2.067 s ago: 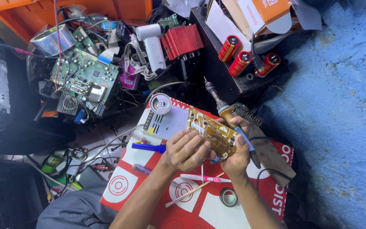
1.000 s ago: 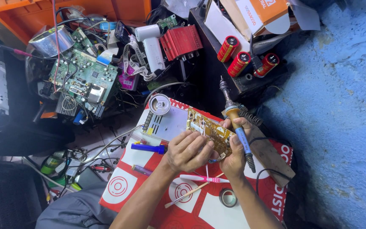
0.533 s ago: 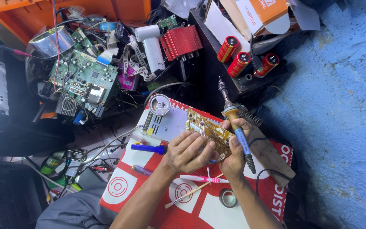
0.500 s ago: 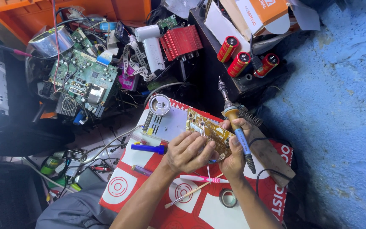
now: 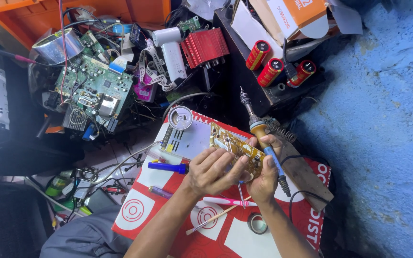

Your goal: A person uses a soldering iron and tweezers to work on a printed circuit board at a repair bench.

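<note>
the left hand [image 5: 211, 171] is gripping a yellow circuit board [image 5: 236, 149] by its edge, holding it above a red-and-white sheet [image 5: 168, 200]. the right hand [image 5: 264, 177] is steadying the board's other end while clasping a soldering iron [image 5: 263, 141], tip pointing away.

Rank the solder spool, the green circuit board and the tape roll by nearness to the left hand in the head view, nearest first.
1. Solder spool: just up and left of the left hand, on the red mat.
2. Green circuit board: farther up-left, in the clutter.
3. Tape roll: farthest, at the top-left by the orange bin.
</note>
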